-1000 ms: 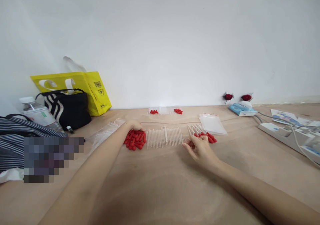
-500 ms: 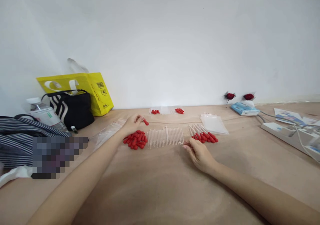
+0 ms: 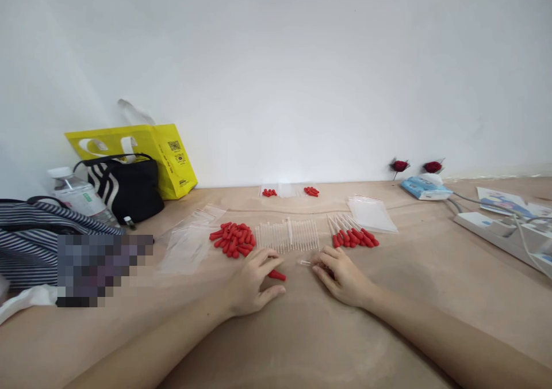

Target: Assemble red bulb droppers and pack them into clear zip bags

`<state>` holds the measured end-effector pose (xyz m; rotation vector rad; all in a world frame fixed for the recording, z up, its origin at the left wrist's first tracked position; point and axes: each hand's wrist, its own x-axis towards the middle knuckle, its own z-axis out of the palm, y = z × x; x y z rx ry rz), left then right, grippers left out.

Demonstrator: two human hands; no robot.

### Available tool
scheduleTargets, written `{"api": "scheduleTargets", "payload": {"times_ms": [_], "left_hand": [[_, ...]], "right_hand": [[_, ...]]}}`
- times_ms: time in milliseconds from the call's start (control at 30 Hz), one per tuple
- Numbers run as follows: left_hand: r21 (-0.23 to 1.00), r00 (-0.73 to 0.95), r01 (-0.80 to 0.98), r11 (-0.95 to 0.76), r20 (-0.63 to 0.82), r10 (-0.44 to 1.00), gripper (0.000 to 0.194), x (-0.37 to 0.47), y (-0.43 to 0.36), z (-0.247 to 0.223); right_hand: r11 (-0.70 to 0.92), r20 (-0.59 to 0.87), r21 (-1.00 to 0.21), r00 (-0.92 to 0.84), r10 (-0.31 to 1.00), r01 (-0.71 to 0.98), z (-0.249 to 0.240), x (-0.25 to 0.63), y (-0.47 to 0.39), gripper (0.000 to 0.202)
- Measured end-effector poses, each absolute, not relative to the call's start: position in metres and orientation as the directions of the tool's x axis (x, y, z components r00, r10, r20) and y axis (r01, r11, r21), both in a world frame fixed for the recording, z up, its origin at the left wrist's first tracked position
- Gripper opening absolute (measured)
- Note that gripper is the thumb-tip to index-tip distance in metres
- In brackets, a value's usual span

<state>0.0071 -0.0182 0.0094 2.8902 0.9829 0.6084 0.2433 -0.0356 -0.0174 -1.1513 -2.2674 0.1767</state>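
1. Head view, just below centre: left hand [image 3: 259, 282], thumb and fingers apart around a red bulb [image 3: 277, 275]; perhaps a loose hold, but cannot tell whether touching.
2. Just to the right: right hand [image 3: 340, 277], thumb and fingertips together, clamped on a clear tube [image 3: 305, 263]; tube end poking out leftward, likely left uncovered to face the bulb.
3. Left of centre: loose clear bags [image 3: 185, 251], overlapping, beside the left forearm.
4. Centre left: red pile [image 3: 233, 239], heaped near the left hand, presumably for a short reach.
5. Centre: tube row [image 3: 276, 236], stems side by side, probably for easy picking.
6. Centre right: bulb-tipped tubes [image 3: 353, 236], red ends nearest, perhaps fanned by bulb thickness.
7. Farther back, right: bag stack [image 3: 373, 213], lying flat, seemingly out of the way.
8. Middle, near the wall [image 3: 284, 90]: two red clusters [image 3: 269, 193] with clear plastic, apparently set aside.
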Motion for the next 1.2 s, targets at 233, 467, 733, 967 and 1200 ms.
{"api": "scheduleTargets", "payload": {"times_ms": [233,467,733,967,1200], "left_hand": [[0.198,0.643,0.635,-0.747,0.400,0.653,0.016,0.012,-0.018,0.004],[0.334,0.582,0.621,-0.709,0.408,0.703,0.013,0.027,-0.026,-0.004],[0.436,0.555,0.590,-0.680,0.392,0.733,0.015,0.031,-0.028,-0.004],[0.444,0.544,0.578,-0.684,0.416,0.729,0.016,0.029,-0.030,-0.004],[0.327,0.642,0.523,-0.787,0.457,0.616,0.014,0.030,-0.034,-0.006]], "right_hand": [[0.663,0.471,-0.335,-0.491,0.733,0.669,-0.018,0.244,-0.037,0.019],[0.703,0.514,-0.390,-0.492,0.702,0.595,-0.013,0.235,-0.045,0.019],[0.718,0.566,-0.384,-0.466,0.680,0.580,-0.013,0.226,-0.052,0.017],[0.748,0.548,-0.340,-0.526,0.650,0.570,-0.012,0.224,-0.052,0.020],[0.796,0.604,-0.144,-0.584,0.542,0.588,-0.012,0.229,-0.048,0.024]]}}
